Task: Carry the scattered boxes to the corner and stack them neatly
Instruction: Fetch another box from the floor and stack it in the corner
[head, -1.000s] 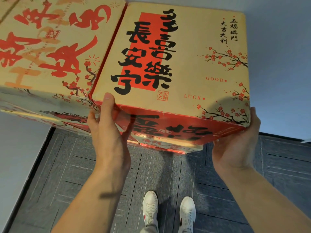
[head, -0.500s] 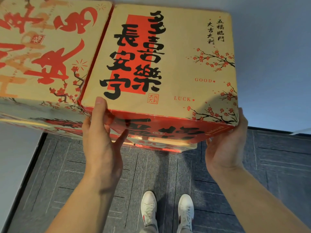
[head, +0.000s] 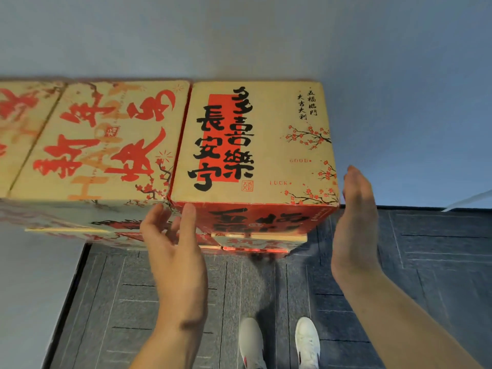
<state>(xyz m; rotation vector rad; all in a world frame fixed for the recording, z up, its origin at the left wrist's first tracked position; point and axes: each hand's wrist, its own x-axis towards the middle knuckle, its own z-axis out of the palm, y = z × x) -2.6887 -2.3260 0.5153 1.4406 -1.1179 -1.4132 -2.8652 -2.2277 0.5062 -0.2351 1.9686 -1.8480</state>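
Observation:
A tan cardboard box (head: pixel 255 145) with black calligraphy, a red panel and plum blossoms sits on top of a stack against the wall. It stands flush beside a neighbouring box (head: pixel 106 145) printed with red characters. Lower boxes (head: pixel 255 242) show under its red front face. My left hand (head: pixel 175 251) is open, fingers spread, just in front of the box's lower left corner; whether a fingertip touches it I cannot tell. My right hand (head: pixel 354 222) is open and flat, a small gap off the box's right side.
Pale walls (head: pixel 399 75) meet behind and left of the stack. A third box top (head: pixel 18 134) shows at far left. Dark grey carpet tiles (head: pixel 399 262) cover the floor, with my white shoes (head: pixel 279 342) below the stack.
Both hands have let go of the top box and drawn back from its sides. The box now rests on the stack, and the view has pulled back from it.

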